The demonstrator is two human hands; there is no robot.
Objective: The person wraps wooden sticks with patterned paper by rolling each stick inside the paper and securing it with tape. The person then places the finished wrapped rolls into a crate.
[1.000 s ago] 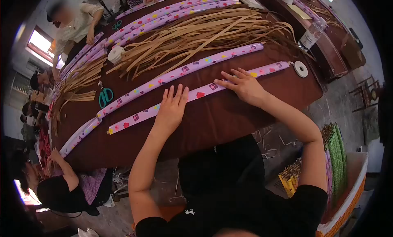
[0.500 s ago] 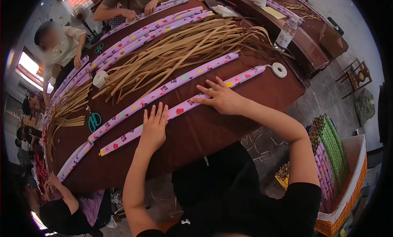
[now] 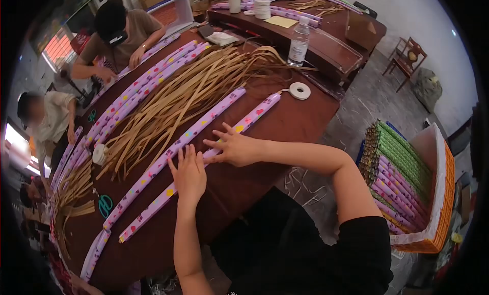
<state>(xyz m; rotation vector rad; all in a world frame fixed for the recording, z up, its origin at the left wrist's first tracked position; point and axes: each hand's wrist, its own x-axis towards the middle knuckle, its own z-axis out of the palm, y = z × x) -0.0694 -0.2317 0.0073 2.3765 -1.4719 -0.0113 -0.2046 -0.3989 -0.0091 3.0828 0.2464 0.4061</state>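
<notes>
Lilac roll (image 3: 257,113) with red, purple and yellow pattern, tan strips (image 3: 153,111), reddish-brown tabletop (image 3: 303,123)

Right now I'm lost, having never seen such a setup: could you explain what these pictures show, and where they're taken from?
There is no machine here, just a person working bare-handed. A camera worn on the head looks forward and down. The left hand and right hand rest, spread open, on a lilac printed tube; neither shows a closed grip. Also on the brown table are a second lilac tube, a heap of tan strips, teal-handled scissors and a white tape roll.
</notes>
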